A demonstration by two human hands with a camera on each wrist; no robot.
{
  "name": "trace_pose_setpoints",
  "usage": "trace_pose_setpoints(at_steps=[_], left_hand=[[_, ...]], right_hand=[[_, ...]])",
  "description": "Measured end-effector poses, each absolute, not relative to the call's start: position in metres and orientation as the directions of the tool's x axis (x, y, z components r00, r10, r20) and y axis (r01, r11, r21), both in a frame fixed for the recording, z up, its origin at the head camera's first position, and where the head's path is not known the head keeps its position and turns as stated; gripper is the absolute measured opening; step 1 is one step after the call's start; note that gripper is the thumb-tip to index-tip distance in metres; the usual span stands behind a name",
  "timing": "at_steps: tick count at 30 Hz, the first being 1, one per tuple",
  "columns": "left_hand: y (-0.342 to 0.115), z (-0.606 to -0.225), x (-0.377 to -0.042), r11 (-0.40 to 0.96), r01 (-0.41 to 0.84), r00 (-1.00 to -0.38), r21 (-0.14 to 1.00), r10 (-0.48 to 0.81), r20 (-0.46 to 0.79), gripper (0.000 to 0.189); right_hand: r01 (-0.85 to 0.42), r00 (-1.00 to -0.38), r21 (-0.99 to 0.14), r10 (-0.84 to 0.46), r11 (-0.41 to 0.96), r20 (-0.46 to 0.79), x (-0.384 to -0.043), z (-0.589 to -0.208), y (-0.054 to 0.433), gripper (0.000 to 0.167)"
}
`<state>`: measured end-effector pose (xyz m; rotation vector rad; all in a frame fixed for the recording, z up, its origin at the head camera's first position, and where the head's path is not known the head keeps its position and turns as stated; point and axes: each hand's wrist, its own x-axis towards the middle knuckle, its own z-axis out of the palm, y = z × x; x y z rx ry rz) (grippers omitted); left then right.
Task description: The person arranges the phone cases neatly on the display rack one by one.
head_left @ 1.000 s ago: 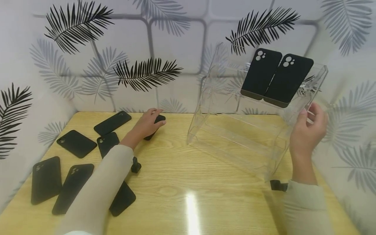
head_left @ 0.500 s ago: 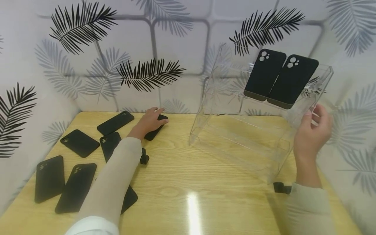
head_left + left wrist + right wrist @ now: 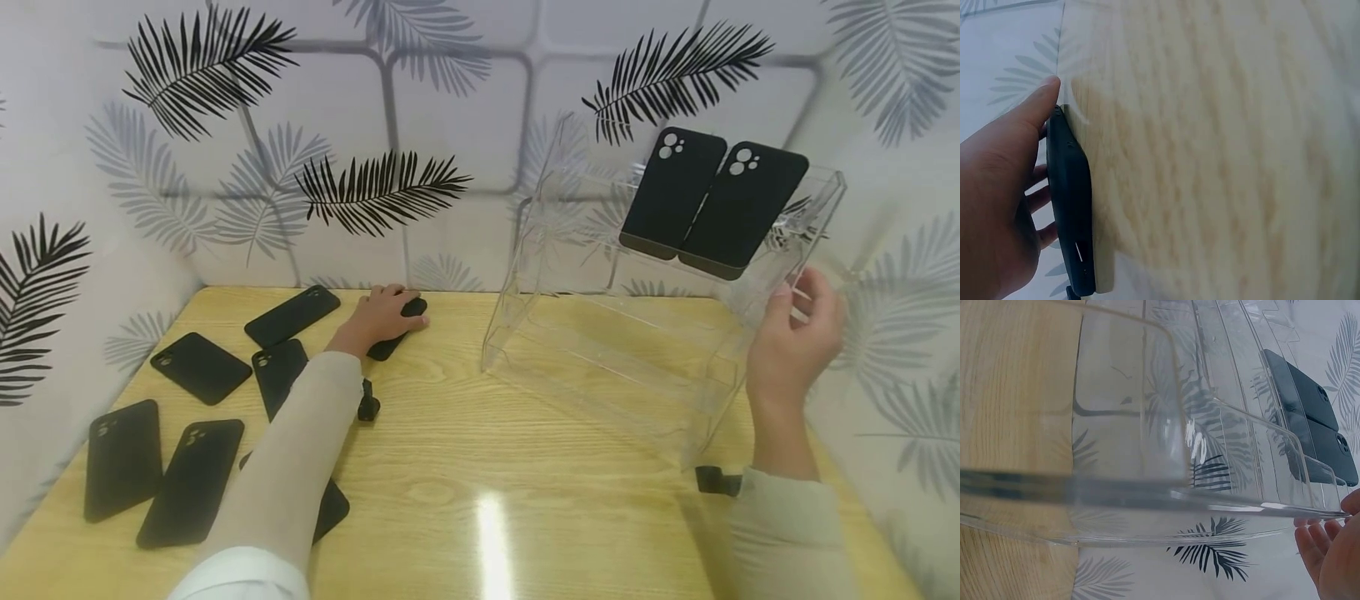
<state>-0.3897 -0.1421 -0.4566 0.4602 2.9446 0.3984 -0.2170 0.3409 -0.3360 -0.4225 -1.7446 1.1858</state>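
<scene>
Two black rectangular phone cases [image 3: 742, 208] lean on clear acrylic rack [image 3: 1222, 501], side pinched by right hand [image 3: 797, 337]. Left hand [image 3: 381, 319] over single black case [image 3: 1071, 187] on yellow wood-grain table [image 3: 435, 467]; grasping or not, I can't tell. Only left-wrist view shows me its slotted edge [image 3: 1080, 251].

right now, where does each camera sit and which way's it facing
Head: worn on head, facing forward and down at the table; shows left hand, right hand, sleeves.
Left wrist: on that wrist, facing a black phone case; shows left hand.
Right wrist: on that wrist, facing along the clear rack; shows part of right hand.
Head and right wrist share the clear rack.
</scene>
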Motion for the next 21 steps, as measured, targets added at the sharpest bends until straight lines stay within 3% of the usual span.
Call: trace_pose_setpoints(at_steps=[11,21], left_hand=[[-0.1395,-0.4618,-0.3903,0.929,0.252,-0.955,0.270,0.284,-0.085,0.066],[-0.1379,-0.4557,-0.3846,0.901,0.235,-0.965,0.365,0.262,-0.027,0.066]], right_hand=[[-0.201,-0.484,-0.856,0.711,0.477,0.510,-0.2130,-0.3319,0.3345,0.031],[-0.214,-0.492,-0.850,0.698,0.482,0.520,-0.2156,-0.3369,0.3402,0.029]])
